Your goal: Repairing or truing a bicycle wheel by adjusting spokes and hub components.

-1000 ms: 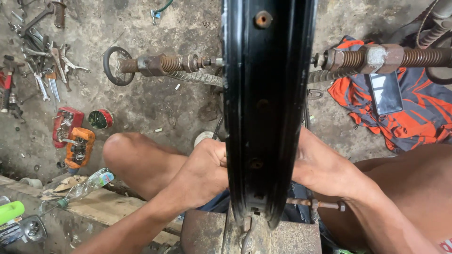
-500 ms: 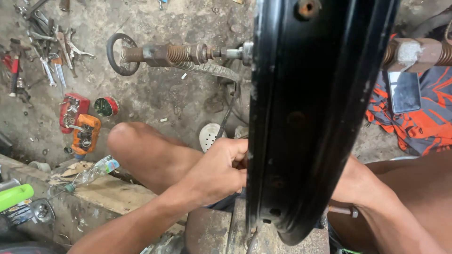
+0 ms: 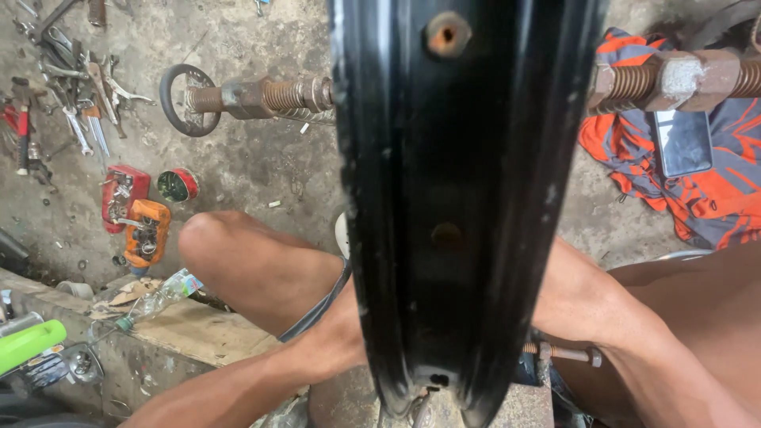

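Head view, one black wheel rim (image 3: 468, 206), left hand (image 3: 337, 337), right hand (image 3: 583, 297), either grip hidden, cannot tell.

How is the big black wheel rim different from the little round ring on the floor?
The black wheel rim is huge, glossy and stands upright between the person's arms; the small ring lies flat on the concrete. The rim has rusty holes along its channel; the ring joins a rusty threaded rod. Both are dark, round metal.

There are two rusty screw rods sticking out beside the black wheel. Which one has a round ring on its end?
The threaded rod on the left of the picture: a dark ring handle sits on its outer end. The right rod shows only chunky nuts.
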